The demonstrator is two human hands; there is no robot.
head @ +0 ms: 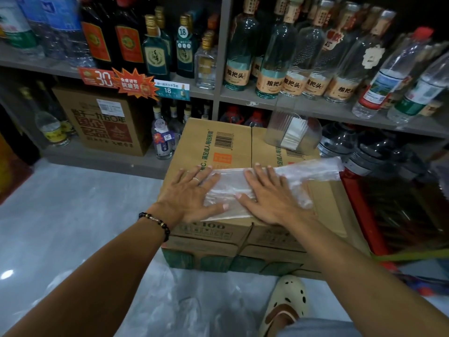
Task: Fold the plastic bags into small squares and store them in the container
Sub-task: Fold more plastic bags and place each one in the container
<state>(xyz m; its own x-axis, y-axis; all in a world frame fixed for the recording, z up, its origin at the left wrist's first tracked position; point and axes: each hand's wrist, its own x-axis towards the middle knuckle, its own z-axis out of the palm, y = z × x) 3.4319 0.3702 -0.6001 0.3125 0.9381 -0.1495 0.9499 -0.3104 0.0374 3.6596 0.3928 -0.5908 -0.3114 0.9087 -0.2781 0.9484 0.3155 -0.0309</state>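
Observation:
A clear plastic bag (313,172) lies flattened in a long strip across the top of a cardboard box (218,144). My left hand (192,193) presses flat on the bag's left end, fingers straight and spread. My right hand (269,195) presses flat on the bag's middle, fingers straight. The bag's right end reaches past the box's right edge. A clear plastic container (292,132) with folded white bags inside stands at the box's far right corner.
Shelves of glass and plastic bottles (274,52) rise right behind the box. A brown carton (102,120) sits on the lower shelf at left. More clear plastic bags (184,310) lie on the grey floor by my foot in a cream clog (284,305). A red crate (359,205) stands at right.

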